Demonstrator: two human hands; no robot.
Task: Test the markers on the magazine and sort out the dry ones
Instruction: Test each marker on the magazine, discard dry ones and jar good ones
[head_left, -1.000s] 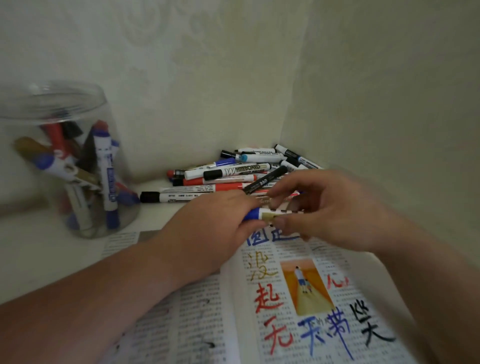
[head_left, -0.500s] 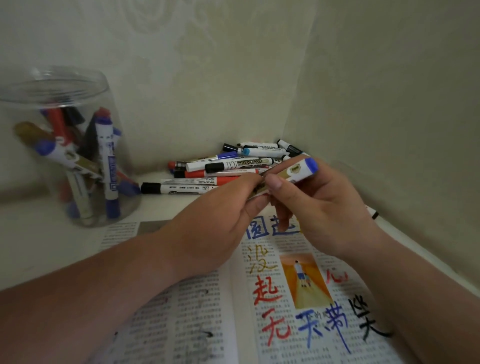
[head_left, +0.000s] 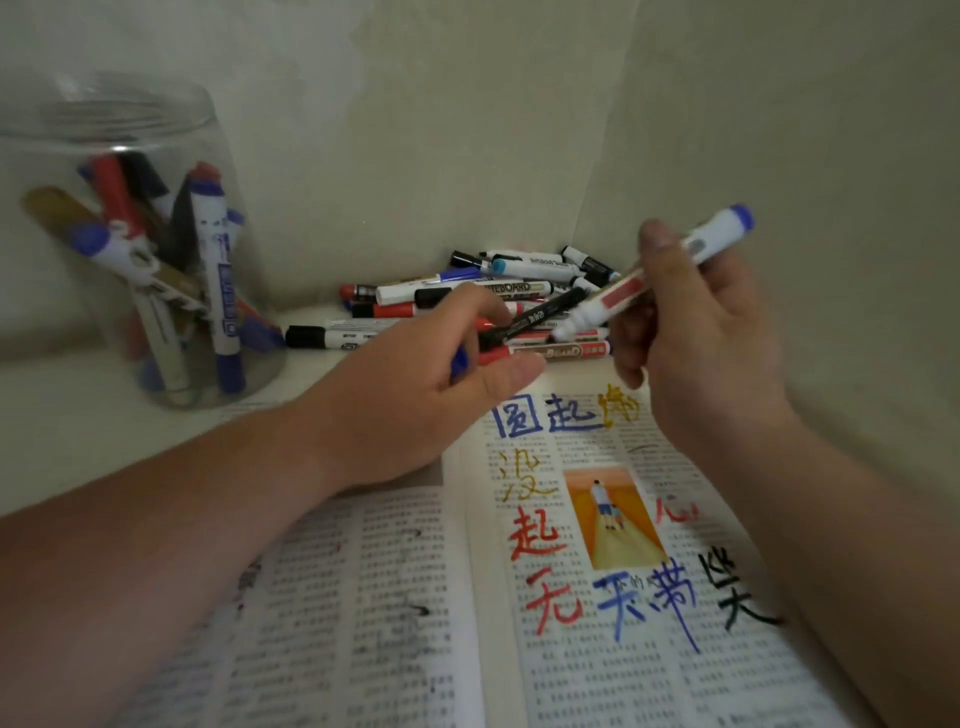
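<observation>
On my feed the right hand (head_left: 711, 332) is raised over the top edge of the magazine (head_left: 363, 597). Its fingers (head_left: 631, 345) are curled round a white marker (head_left: 621, 290), with the thumb pressed on the upper side of the barrel. The marker is tilted. Its blue back end sticks up and to the right past the thumb, and its uncapped front end points down and left, just above the pile of markers (head_left: 498, 288) in the corner. I can't tell whether the tip touches anything.

The left hand (head_left: 410, 395) sits lower, between the pile and the magazine's left page. Its fingers (head_left: 483, 307) are bent inward and clamped on a small blue cap (head_left: 458, 365), which shows only as a sliver between them and the thumb. They reach the near edge of the pile, next to a black marker (head_left: 540, 314) lying at an angle there. I can't make out whether they touch it. The two hands are apart, with the white marker's front end between them.

The magazine lies open on the pale surface (head_left: 62, 426), close to me. Its right page carries large hand-drawn characters in blue, yellow, red and black around a small orange picture. At the far left stands a clear jar (head_left: 156, 130) with several markers leaning inside.
</observation>
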